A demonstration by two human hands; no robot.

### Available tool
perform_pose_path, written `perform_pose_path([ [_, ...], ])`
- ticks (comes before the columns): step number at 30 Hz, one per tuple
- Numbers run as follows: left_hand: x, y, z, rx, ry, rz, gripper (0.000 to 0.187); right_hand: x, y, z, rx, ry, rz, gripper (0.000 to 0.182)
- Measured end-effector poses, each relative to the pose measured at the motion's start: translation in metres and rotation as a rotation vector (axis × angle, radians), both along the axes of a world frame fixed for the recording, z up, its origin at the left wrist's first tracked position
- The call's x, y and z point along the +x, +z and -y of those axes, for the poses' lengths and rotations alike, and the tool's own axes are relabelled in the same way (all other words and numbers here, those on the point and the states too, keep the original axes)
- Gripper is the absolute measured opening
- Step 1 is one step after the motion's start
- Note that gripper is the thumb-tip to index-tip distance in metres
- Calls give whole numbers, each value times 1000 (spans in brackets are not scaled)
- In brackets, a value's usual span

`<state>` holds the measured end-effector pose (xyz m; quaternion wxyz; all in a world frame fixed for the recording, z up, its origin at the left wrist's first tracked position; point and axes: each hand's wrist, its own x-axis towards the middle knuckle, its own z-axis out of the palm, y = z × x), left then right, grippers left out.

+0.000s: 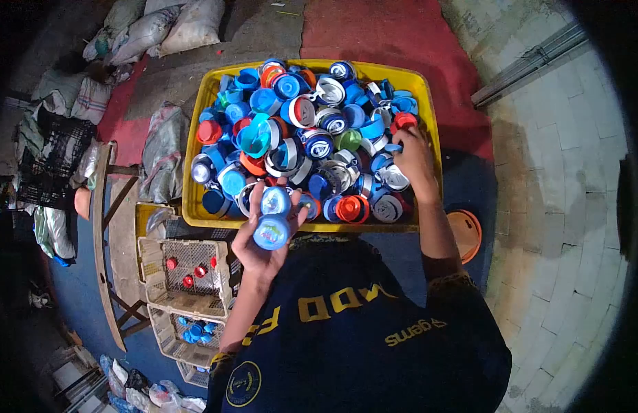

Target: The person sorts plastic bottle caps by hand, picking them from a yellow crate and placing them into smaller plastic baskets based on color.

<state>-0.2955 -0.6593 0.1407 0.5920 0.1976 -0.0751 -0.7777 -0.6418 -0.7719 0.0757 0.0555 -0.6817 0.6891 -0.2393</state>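
My left hand (262,244) is turned palm up at the near edge of the yellow tray (195,219), its fingers curled around two blue bottle caps. The upper blue cap (275,201) partly overlaps the lower blue cap (271,232). Over the tray's right side, my right hand (416,164) reaches into the heap of plastic caps (346,141). A small blue cap (393,147) shows between its thumb and fingers, and a red cap (404,122) lies by the fingertips. Blue, white, red and green caps make up the heap.
At lower left stand a beige crate (151,265) holding a few red caps and another crate (164,337) with blue caps. A wooden frame (101,234) is left of them. Stuffed sacks (192,31) lie at the back left. A block wall (549,227) runs along the right.
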Motion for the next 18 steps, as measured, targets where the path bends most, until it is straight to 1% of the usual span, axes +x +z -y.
perform_pose_path([
  [1, -3, 0, 1, 9, -8, -22, 80, 1, 1, 0, 66, -45, 105, 19],
  [2, -5, 0, 2, 7, -10, -26, 79, 1, 4, -3, 81, -82, 139, 18],
  [4, -9, 0, 5, 0, -9, -39, 79, 9, 27, -13, 109, -151, 205, 17],
  [7, -11, 0, 10, -40, -18, -29, 73, 24, 76, -31, -17, -203, 350, 23],
  [8, -11, 1, 11, -51, -28, -25, 70, 27, 90, -39, -37, -157, 430, 30],
  [11, -16, 2, 17, -70, -23, -13, 69, 51, 96, -61, -49, 5, 1005, 30],
  [13, -22, 6, 22, -113, -33, -25, 69, 95, 97, -77, -27, 81, 1466, 29],
  [15, -26, 11, 25, -158, -40, -37, 69, 137, 91, -86, 28, 299, 1814, 28],
  [17, -26, 12, 27, -148, 5, 67, 71, 163, 63, -86, 125, 240, 1903, 30],
  [18, -31, 18, 27, -155, 35, 109, 71, 172, 62, -84, 115, 209, 1932, 30],
])
